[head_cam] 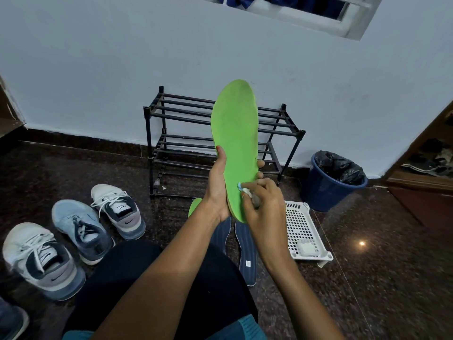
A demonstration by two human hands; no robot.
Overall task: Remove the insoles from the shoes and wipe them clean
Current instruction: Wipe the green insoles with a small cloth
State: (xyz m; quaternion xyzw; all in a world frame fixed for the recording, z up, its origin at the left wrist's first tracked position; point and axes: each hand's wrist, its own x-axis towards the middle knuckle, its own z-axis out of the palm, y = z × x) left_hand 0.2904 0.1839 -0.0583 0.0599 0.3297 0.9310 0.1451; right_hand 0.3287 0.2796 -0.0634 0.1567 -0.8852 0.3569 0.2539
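Note:
A long green insole [235, 133] stands upright in front of me. My left hand [217, 190] grips its lower part, thumb on the left edge and fingertips showing at the right edge. My right hand [263, 207] pinches a small white and blue wipe [245, 191] against the heel area of the insole. A second green insole [195, 206] peeks out on the floor behind my left wrist. Two dark blue insoles [246, 251] lie on the floor below my hands. Three sneakers [81, 229] stand on the floor at the left.
A black empty shoe rack [171, 143] stands against the wall behind the insole. A white perforated basket [304, 231] lies on the floor at the right, holding a small white pack. A blue bin [326, 185] with a black liner stands beyond it. My dark-clothed knee fills the lower centre.

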